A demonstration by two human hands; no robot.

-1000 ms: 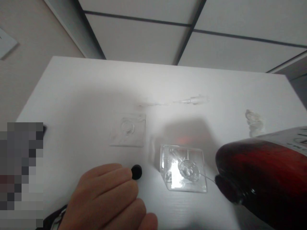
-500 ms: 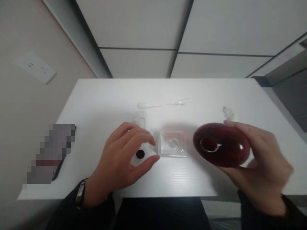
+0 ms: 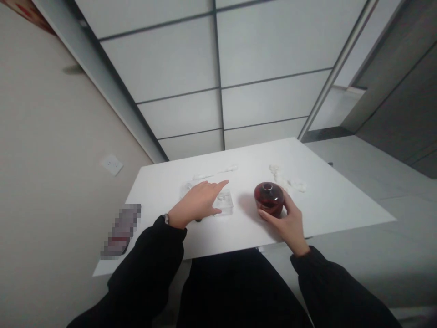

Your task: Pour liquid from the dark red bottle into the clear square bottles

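One dark red bottle (image 3: 268, 198) stands upright on the white table (image 3: 327, 200), its long axis vertical and its small round mouth pointing straight up; it sits a little right of the table's middle, nearer the near edge than the far one. The right hand (image 3: 287, 223) wraps around the bottle's near and right side, fingers curled against the glass and thumb on the near face, so it holds the bottle while the bottle rests on the table. The left hand (image 3: 198, 202) lies flat and spread, palm down, holding nothing, its forefinger stretched toward the far right; its fingers rest on or just over one clear plastic tray (image 3: 225, 202) that lies flat just left of the bottle. A second clear tray (image 3: 187, 187) shows partly behind the left hand, toward the far edge, though how much of it the hand covers cannot be told. One small dark thing (image 3: 198, 220) peeks from under the heel of the left hand; too little of it shows to name it. Near the far edge lie two pale clusters: a thin clear piece (image 3: 215, 172) left of centre, and crumpled clear wrapping (image 3: 287, 180) behind the bottle. One blurred-out object (image 3: 121, 230) lies at the table's left edge, well apart from both hands.
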